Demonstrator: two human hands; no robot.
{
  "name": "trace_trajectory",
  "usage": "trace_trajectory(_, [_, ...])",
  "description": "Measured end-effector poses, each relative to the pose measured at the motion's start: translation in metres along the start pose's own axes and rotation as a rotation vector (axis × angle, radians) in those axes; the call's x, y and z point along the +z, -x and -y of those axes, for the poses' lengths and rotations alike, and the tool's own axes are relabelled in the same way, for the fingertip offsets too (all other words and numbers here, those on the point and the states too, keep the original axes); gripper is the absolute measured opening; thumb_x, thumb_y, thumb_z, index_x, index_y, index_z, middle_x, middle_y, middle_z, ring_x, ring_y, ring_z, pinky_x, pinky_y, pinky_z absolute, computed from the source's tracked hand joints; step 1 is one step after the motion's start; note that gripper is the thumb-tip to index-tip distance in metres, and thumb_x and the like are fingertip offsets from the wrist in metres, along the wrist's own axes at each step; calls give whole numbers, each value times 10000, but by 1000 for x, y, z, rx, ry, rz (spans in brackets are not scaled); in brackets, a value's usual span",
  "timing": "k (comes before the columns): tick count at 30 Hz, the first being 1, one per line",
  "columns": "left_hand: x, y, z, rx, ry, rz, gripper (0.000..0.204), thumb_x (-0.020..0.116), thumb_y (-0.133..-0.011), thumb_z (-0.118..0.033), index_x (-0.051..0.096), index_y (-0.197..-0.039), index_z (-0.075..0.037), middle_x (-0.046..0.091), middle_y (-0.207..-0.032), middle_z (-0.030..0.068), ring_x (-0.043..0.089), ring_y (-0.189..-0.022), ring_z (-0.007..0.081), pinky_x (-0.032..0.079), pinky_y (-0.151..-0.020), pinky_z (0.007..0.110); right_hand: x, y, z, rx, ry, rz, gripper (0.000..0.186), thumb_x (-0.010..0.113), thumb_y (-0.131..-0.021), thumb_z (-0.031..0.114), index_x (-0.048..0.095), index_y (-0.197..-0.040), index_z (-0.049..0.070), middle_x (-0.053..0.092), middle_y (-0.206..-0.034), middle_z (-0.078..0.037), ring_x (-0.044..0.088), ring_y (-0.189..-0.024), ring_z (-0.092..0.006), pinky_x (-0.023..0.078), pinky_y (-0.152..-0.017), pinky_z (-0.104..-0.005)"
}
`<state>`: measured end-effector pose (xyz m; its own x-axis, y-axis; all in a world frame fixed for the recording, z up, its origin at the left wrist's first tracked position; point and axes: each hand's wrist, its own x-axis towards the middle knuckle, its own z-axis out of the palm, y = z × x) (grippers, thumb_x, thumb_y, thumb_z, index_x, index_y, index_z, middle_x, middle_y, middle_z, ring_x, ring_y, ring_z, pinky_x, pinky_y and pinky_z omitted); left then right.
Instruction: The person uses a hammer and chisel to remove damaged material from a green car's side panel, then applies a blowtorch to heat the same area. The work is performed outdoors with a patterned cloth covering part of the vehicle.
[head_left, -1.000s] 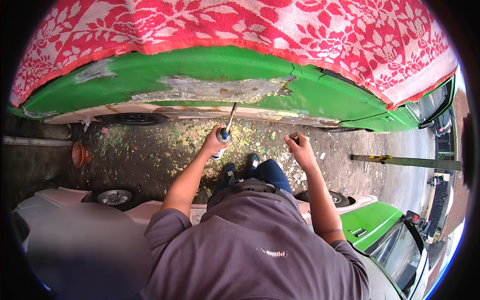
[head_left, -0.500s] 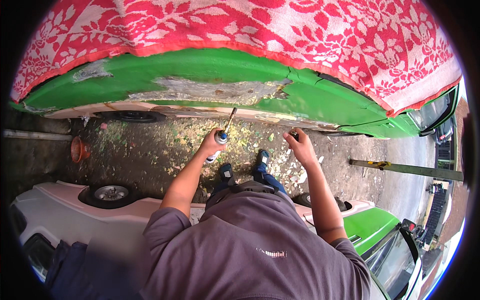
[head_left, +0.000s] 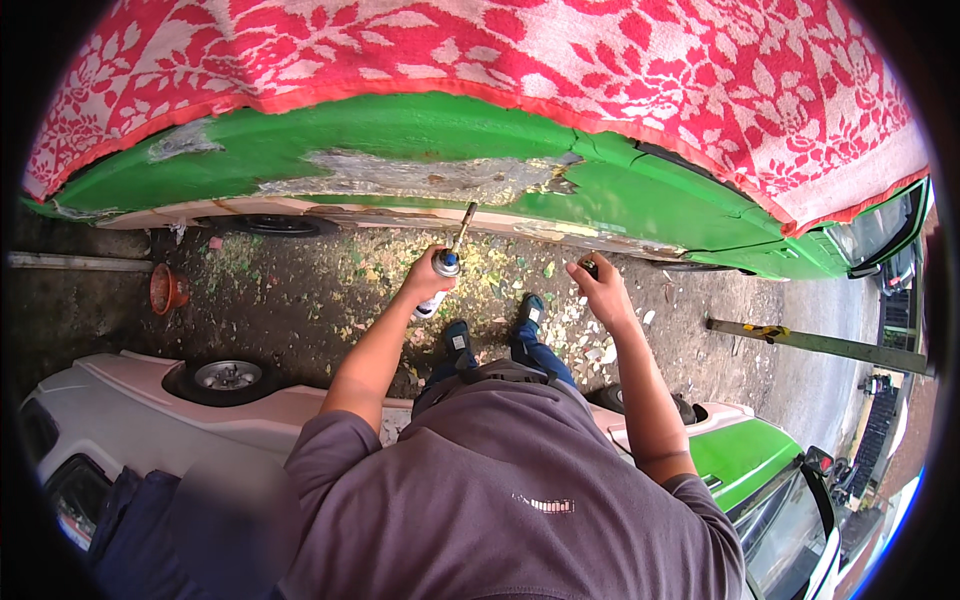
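Note:
My left hand [head_left: 430, 276] grips a white spray-type gas canister [head_left: 432, 300] with a blue-topped torch head and a metal nozzle [head_left: 463, 225] pointing up toward the car. My right hand [head_left: 602, 285] is closed around a small dark object [head_left: 589, 268], too hidden to name, a little to the right. Above both hands runs the side of a green car [head_left: 640, 195], with a long scraped grey patch [head_left: 420, 177] of bare body and a pale lower band. A red-and-white leaf-patterned cloth [head_left: 480, 50] drapes over it. No flame is visible at the nozzle.
A second car, pale and green [head_left: 740, 455], stands behind me. Paint flakes litter the ground [head_left: 300, 300] around my feet. An orange bucket [head_left: 169, 289] lies left, near a pale pipe [head_left: 80, 260]; a post [head_left: 820, 345] stands right. Dark blue clothing [head_left: 130, 510] shows at lower left, partly blurred.
Both hands have moved slightly toward the green car, keeping hold of their objects. My feet appear higher in the picture. Dark blue clothing has come into clearer view at lower left.

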<state>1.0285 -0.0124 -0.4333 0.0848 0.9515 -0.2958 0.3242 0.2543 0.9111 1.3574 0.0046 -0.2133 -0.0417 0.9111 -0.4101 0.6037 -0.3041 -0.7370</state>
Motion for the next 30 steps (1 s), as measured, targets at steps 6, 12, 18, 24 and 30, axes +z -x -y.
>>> trace_trajectory(6, [2,-4,15,-6,37,-13,725,849,-614,-153,491,-1240,-76,640,-1102,90,617,-1018,196,479,-892,321,-4,1,-3,10,17,-8,433,631,-858,420,592,-925,-7,589,-677,-114,552,-638,-187,442,-627,-342])
trace_trajectory(12, [3,-4,24,-20,6,-24,724,842,-607,-159,494,-1236,-81,644,-1103,92,624,-1014,202,483,-887,328,-5,2,0,17,-17,-8,421,644,-856,407,599,-930,-5,594,-677,-106,556,-640,-182,445,-630,-339])
trace_trajectory(18, [2,-5,20,-21,2,-17,725,840,-603,-162,495,-1234,-76,645,-1100,94,626,-1009,199,484,-882,325,-3,0,-2,9,-16,-16,412,647,-858,399,600,-931,-4,596,-678,-102,559,-637,-176,446,-627,-333])
trace_trajectory(24, [3,-3,9,-1,-29,-21,684,811,-639,-91,471,-1233,-61,625,-1066,57,606,-983,169,479,-860,315,-4,-3,-2,13,-20,-2,411,647,-858,400,599,-928,-3,594,-678,-101,566,-635,-174,450,-629,-334])
trace_trajectory(30, [7,-3,-6,-49,-51,69,709,821,-639,-104,464,-1251,-65,618,-1104,75,598,-1005,177,476,-872,319,-6,-2,3,15,-11,-3,411,647,-859,400,601,-931,-3,598,-683,-100,578,-639,-172,455,-633,-329])
